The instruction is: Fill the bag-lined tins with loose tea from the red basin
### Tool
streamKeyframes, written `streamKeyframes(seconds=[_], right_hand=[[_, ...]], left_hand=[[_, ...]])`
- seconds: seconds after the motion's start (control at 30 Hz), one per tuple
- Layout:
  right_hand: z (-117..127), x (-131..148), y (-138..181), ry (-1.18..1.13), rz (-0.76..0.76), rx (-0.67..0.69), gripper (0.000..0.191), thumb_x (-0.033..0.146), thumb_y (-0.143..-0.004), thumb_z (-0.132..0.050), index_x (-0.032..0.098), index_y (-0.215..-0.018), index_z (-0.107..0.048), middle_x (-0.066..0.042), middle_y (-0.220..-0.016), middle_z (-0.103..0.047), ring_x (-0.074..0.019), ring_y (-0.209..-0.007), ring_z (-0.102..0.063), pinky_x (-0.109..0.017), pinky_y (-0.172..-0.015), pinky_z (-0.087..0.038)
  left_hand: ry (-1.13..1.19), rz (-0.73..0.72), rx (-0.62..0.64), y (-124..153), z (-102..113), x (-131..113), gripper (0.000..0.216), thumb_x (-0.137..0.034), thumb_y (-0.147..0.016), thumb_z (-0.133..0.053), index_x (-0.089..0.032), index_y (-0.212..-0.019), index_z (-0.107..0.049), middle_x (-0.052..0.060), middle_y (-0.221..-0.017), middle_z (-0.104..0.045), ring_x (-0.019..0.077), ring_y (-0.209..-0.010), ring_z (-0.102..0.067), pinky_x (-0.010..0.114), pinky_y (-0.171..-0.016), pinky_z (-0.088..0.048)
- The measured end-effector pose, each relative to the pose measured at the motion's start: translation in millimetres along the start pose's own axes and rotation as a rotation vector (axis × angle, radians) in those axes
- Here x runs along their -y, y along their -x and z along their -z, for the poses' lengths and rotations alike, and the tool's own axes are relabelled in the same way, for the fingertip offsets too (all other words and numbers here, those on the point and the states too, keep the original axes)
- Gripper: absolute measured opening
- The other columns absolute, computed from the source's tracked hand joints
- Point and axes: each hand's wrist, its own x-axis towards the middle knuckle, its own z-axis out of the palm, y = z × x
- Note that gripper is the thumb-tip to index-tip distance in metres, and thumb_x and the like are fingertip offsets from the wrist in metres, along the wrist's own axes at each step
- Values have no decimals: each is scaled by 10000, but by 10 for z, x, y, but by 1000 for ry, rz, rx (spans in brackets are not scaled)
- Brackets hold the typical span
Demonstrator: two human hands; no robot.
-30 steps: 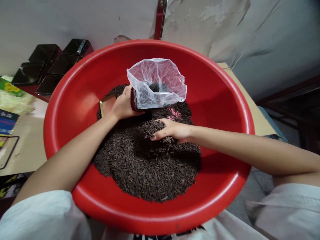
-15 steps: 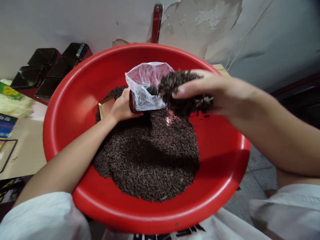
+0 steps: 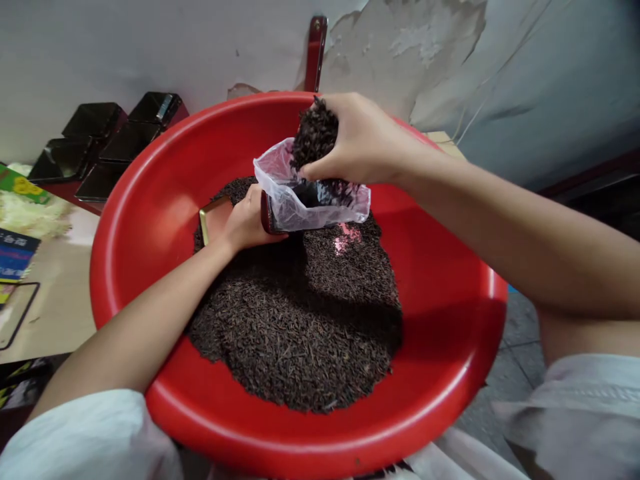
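My left hand (image 3: pixel 249 222) is wrapped round the side of a dark red tin (image 3: pixel 267 212) lined with a clear plastic bag (image 3: pixel 295 212), its mouth spread open. Over that mouth my right hand (image 3: pixel 357 137) grips a clump of dark loose tea leaves (image 3: pixel 316 137), and some leaves fall into the bag. Below both hands a heap of the same tea (image 3: pixel 300 333) covers the bottom of a large red basin (image 3: pixel 440 373). Beside my left wrist a gold-edged scoop or lid (image 3: pixel 204 227) lies partly in the heap; my hand hides the rest.
Several open dark tins (image 3: pixel 95 121) stand left of the basin against the wall. A table (image 3: pixel 60 300) there bears printed packets (image 3: pixel 17 255). Behind the basin a dark red strip (image 3: pixel 315 53) leans on the peeling wall.
My right hand has moved left with the tea clump, from beside the bag to over its mouth, and tilted it. Leaves now drop in. My left hand keeps its hold on the tin.
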Motion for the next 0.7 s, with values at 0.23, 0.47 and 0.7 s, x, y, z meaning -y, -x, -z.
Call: streamKeyframes(seconds=[0.23,0.47,0.7], right_hand=[[-98,-143,-33,58,90,26,265,213,-597,-747,222,-796,-573,-51,-911,-652,-242,-908,-594,-391,-838,-503],[-127,15,462,-39,320,-71,106,348,-820,-598,247,-817,-565,-46,-947,-636,-203,-934,-586,-368,-898,-446],[-854,-276,1222,65,870,270,243,346,-924,-453,215,-786,-603,-19,-757,-653,-151,-708,-578,-356,-758,-441]], left_hand=[[-20,-36,-22,2,-21,48,944,-481,-501,-828,-175,-1257,-353,153,-1247,-524,375,-1157,-572,496,-963,-512],[-32,-83,9,-8,-31,55,934,-543,-539,-770,-119,-1268,-368,211,-1261,-511,385,-1216,-519,510,-1034,-456],[-14,-138,50,4,-76,92,868,-517,-503,-758,-160,-1229,-444,176,-1283,-537,400,-1281,-459,533,-1122,-359]])
